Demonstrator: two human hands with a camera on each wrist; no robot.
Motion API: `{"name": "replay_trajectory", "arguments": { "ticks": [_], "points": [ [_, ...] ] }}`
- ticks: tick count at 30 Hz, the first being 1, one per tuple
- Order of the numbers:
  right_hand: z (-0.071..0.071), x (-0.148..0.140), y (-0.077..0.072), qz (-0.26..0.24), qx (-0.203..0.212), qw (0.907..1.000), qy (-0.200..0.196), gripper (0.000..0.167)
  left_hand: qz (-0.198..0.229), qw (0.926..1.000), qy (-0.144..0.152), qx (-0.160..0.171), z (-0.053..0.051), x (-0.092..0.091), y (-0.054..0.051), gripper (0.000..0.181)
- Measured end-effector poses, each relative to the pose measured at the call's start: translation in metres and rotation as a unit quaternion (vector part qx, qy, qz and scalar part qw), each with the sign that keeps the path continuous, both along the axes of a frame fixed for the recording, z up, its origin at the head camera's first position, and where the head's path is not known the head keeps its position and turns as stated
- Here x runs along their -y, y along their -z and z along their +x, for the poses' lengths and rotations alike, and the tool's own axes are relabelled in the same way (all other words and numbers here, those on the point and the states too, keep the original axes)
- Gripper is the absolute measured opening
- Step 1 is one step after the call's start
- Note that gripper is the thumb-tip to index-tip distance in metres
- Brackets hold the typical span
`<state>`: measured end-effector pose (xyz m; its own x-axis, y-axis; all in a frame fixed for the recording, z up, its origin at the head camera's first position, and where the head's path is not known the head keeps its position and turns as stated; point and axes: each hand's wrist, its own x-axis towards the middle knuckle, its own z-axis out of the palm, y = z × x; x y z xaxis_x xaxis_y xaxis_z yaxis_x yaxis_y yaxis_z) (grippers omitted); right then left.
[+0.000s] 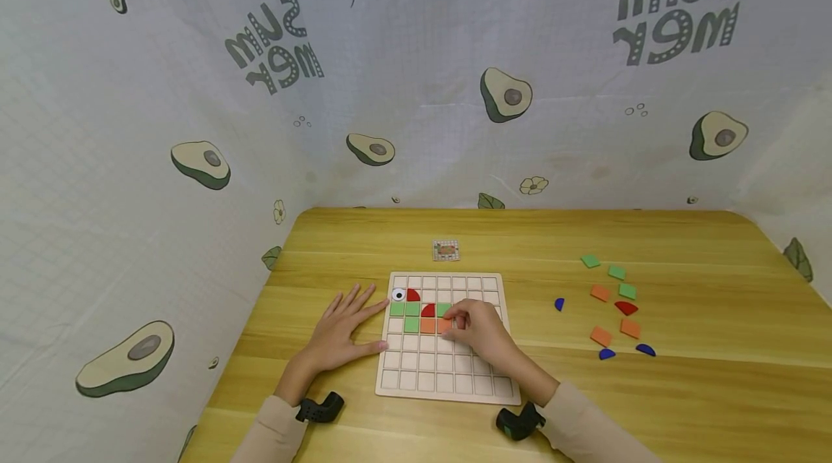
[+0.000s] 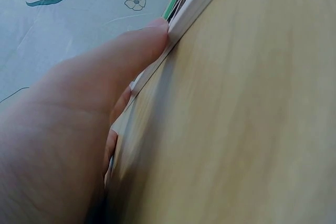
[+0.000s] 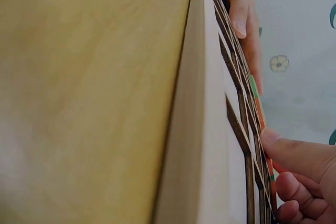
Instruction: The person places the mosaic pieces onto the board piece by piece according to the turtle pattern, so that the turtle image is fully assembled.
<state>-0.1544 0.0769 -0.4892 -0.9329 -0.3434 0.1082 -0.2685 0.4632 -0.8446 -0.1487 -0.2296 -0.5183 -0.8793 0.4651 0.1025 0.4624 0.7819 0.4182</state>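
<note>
A wooden grid board (image 1: pixel 448 380) lies on the table, its cells partly filled with an eye tile (image 1: pixel 399 295), green squares (image 1: pixel 412 324), red pieces (image 1: pixel 413 295) and orange squares (image 1: pixel 427 326). My left hand (image 1: pixel 341 333) lies flat and spread at the board's left side, thumb and index finger touching its edge; the left wrist view shows the thumb (image 2: pixel 152 38) against that edge. My right hand (image 1: pixel 484 333) pinches an orange square (image 1: pixel 444 326) at its cell with thumb and index finger, below a green square. In the right wrist view the other fingers (image 3: pixel 296 198) are curled.
A small picture card (image 1: pixel 445 250) lies behind the board. To the right are loose green (image 1: pixel 617 273), orange (image 1: pixel 601 336), red (image 1: pixel 626 308) and blue (image 1: pixel 646 350) pieces. A printed curtain (image 1: pixel 429 87) hangs along the table's back and left side.
</note>
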Motion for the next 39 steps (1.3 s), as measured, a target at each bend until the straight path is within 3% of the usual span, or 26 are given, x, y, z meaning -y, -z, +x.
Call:
{"name": "replay_trajectory", "arguments": {
  "ticks": [19, 34, 39],
  "points": [
    [-0.005, -0.010, -0.011, -0.028, 0.015, 0.9995, 0.005, 0.016, 0.012, 0.9998, 0.006, -0.014, 0.000, 0.001, 0.002, 0.078],
    [-0.035, -0.070, -0.028, -0.019, 0.021, 0.9981, 0.055, 0.028, 0.010, 0.9998, 0.002, -0.016, 0.000, 0.001, 0.004, 0.078],
    [-0.045, -0.098, -0.030, -0.022, -0.011, 0.9971, 0.071, 0.029, 0.007, 0.9999, -0.001, -0.012, -0.001, 0.001, 0.004, 0.078]
  ]
}}
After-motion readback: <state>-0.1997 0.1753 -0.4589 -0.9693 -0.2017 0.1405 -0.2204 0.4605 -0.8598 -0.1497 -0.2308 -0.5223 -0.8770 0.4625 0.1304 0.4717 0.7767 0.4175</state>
